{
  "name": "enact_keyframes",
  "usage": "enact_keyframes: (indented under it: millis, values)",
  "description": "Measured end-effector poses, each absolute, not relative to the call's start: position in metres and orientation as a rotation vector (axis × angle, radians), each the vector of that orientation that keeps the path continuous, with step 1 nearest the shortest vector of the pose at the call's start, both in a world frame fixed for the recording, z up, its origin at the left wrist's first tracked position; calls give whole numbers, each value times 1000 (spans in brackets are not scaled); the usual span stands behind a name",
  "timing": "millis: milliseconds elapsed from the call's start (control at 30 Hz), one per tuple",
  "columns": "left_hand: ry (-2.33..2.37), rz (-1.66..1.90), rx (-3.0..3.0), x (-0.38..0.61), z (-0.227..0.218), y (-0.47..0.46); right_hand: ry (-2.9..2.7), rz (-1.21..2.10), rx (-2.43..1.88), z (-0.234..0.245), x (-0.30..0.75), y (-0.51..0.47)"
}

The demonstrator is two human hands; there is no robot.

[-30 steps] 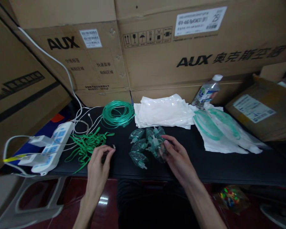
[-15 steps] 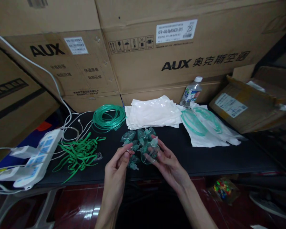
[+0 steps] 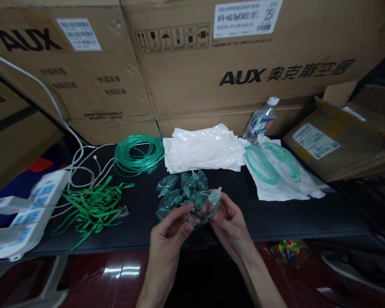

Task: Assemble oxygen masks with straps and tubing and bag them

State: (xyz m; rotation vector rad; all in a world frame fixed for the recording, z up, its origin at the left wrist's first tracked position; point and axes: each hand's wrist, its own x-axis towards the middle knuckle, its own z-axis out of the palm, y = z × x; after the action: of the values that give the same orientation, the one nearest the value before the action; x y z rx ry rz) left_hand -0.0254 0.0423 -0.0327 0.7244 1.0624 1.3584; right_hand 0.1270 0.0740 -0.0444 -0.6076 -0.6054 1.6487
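- Two hands hold one clear green mask (image 3: pixel 202 206) above the front edge of the black table (image 3: pixel 308 214).
- The left hand (image 3: pixel 169 233) pinches its left side; the right hand (image 3: pixel 230 223) is closed on its right side.
- A mask pile (image 3: pixel 176 188) lies just behind, with straps (image 3: pixel 93 207) to the left and bags (image 3: pixel 205 147) beyond.

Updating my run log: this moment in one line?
left hand: pinches clear mask | right hand: holds it | other masks: on table

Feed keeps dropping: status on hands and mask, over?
Left hand, right hand both gripping one clear mask. Spare masks piled right behind it. Nothing blocking.
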Motion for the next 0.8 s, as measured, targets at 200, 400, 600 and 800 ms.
enact_keyframes:
  millis: [200,400,600,800]
  values:
    - [1044,1373,882,-32,-33,50,-725,1563,-687,-47,133,72]
    - [1027,1447,1035,-33,-34,50,-833,1625,-590,-41,135,65]
    - [1129,1505,885,-33,-31,49,-807,1560,-729,-34,137,59]
    - [1160,1508,796,-37,-23,49,-812,1490,-806,-30,138,59]
